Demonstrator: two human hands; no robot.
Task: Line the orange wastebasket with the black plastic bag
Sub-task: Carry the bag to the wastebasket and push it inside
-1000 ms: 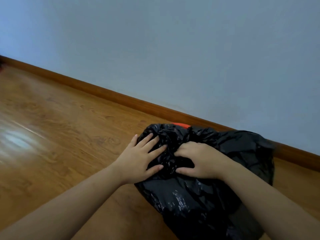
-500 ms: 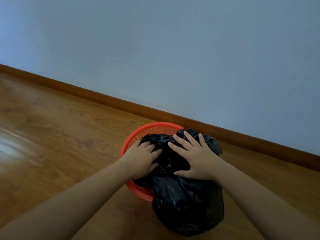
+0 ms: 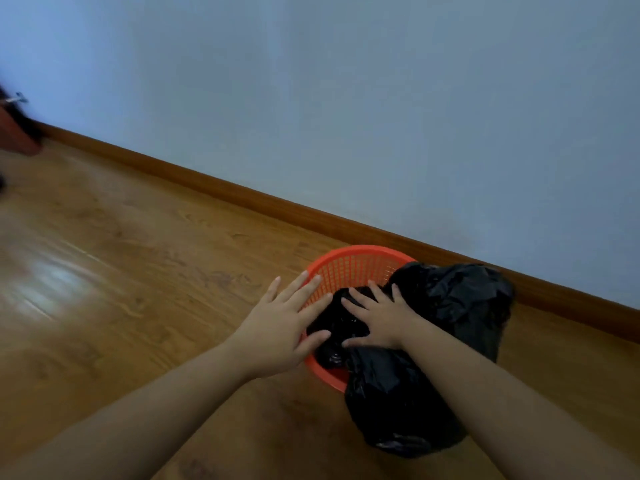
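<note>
An orange mesh wastebasket (image 3: 349, 263) stands on the wooden floor close to the wall. The crumpled black plastic bag (image 3: 450, 306) lies partly inside it and spills over its right and near rim onto the floor. My left hand (image 3: 284, 323) is flat with fingers spread, over the basket's left rim, fingertips at the bag's edge. My right hand (image 3: 377, 317) presses flat on the bag inside the basket, fingers apart. The basket's bottom is hidden by the bag.
A blue-grey wall with a brown baseboard (image 3: 214, 183) runs behind the basket. A dark red piece of furniture (image 3: 17, 133) stands at the far left edge. Wooden floor (image 3: 121, 254) stretches to the left.
The bag, which covered the basket a second ago, now sits lower and to the right, exposing the orange rim and mesh. My left hand has opened and spread over the left rim.
</note>
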